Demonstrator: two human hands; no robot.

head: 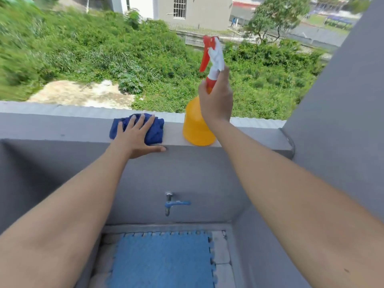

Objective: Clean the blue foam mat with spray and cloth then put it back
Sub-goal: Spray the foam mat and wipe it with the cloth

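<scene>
A blue foam mat (164, 260) with jigsaw edges lies flat on the floor at the bottom centre, below the wall. On top of the grey ledge (62, 127) sits a crumpled dark blue cloth (154, 129). My left hand (135, 136) lies flat on the cloth with straight, spread fingers. To its right stands a yellow spray bottle (195, 125) with a red and white trigger head. My right hand (216, 96) grips the bottle's neck just under the trigger.
A tap with a blue handle (173, 203) sticks out of the grey wall above the mat. A grey wall (342, 100) rises on the right. Beyond the ledge is a drop to green bushes and buildings.
</scene>
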